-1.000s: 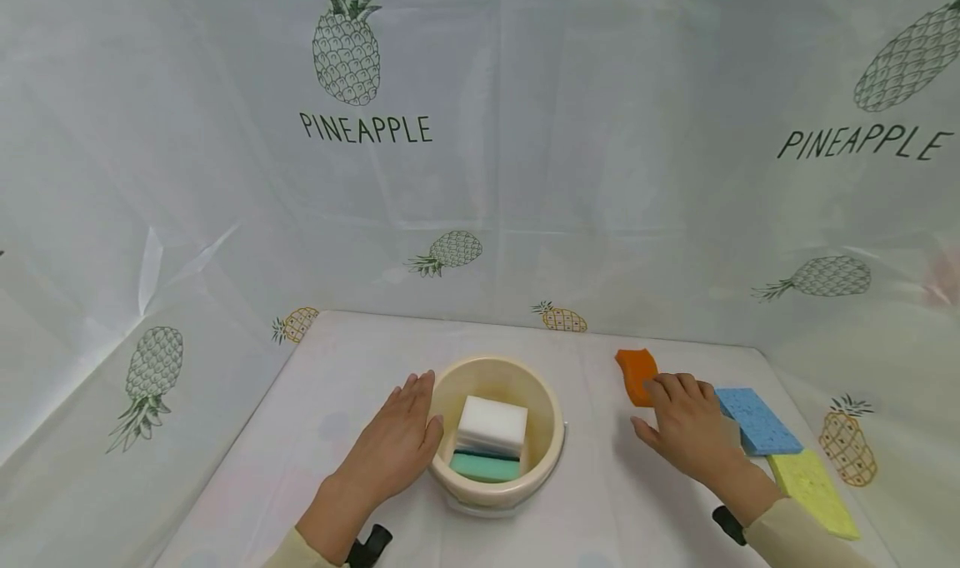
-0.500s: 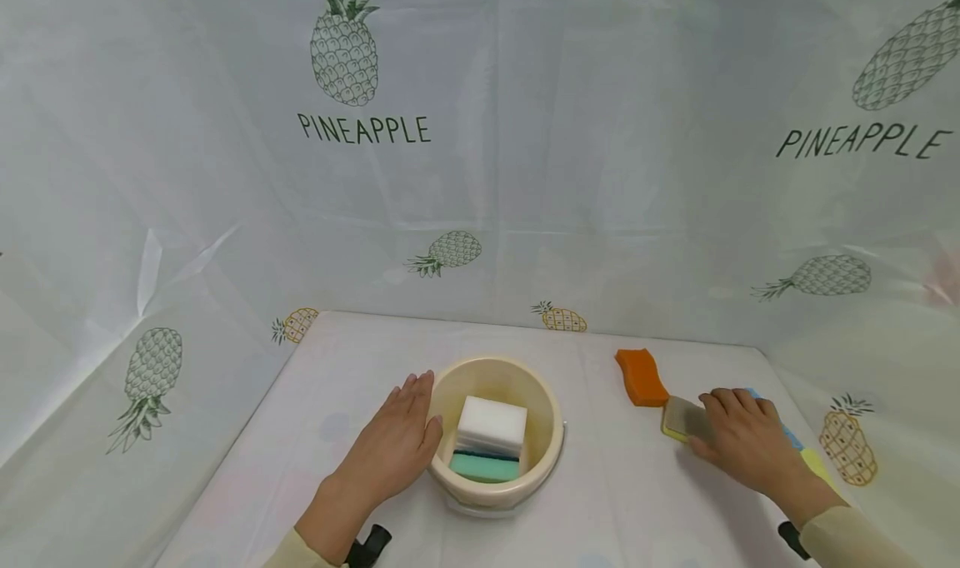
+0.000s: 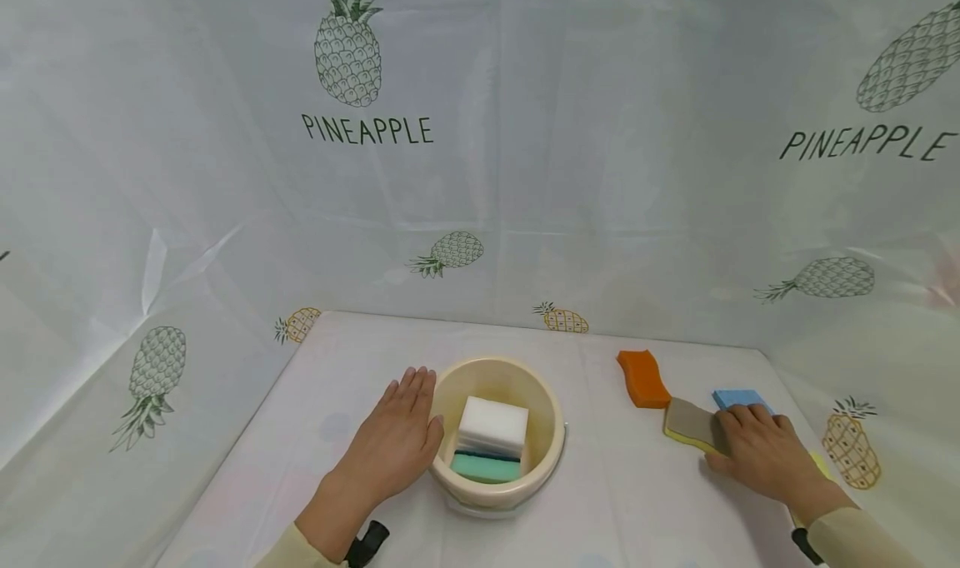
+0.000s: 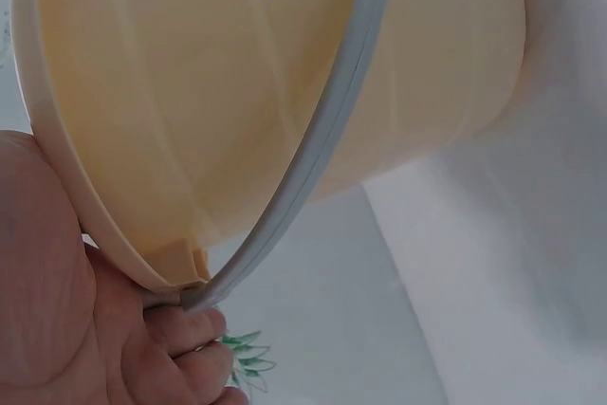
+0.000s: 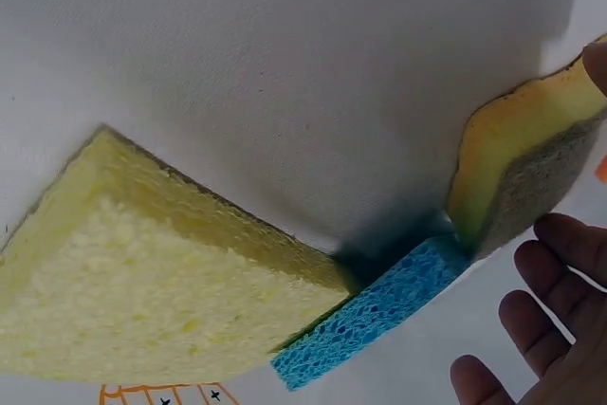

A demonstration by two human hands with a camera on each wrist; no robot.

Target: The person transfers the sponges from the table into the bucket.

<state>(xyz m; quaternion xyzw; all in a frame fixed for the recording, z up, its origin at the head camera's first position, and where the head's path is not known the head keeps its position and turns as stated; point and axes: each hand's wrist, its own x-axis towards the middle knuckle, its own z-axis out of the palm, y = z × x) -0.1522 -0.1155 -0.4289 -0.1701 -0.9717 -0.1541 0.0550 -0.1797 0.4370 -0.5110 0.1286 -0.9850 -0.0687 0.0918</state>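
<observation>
My left hand [image 3: 393, 439] rests flat against the left side of a cream bucket [image 3: 553, 393], fingers straight; in the left wrist view its fingers lie by the handle [image 4: 332, 111] joint at the rim. Inside the bucket are a white block sponge [image 3: 492, 425] and a green sponge [image 3: 485, 468]. My right hand [image 3: 765, 451] is at the right end of a grey-and-yellow scouring sponge [image 3: 690, 422]. In the right wrist view the thumb [image 5: 597, 65] and spread fingers [image 5: 560, 277] lie on either side of that sponge. A blue sponge [image 5: 379, 315] lies close by, partly under the hand in the head view.
An orange sponge [image 3: 643, 378] touches the scouring sponge's far left corner. A thick yellow sponge [image 5: 190, 272] lies beside the blue one, mostly hidden by my right forearm in the head view. White pineapple-print sheeting [image 3: 637, 176] rises behind the table [image 3: 360, 343] and along its sides.
My right hand has moved right from beside the orange sponge to the scouring sponge's right end, uncovering its grey top. The left hand and bucket have stayed put.
</observation>
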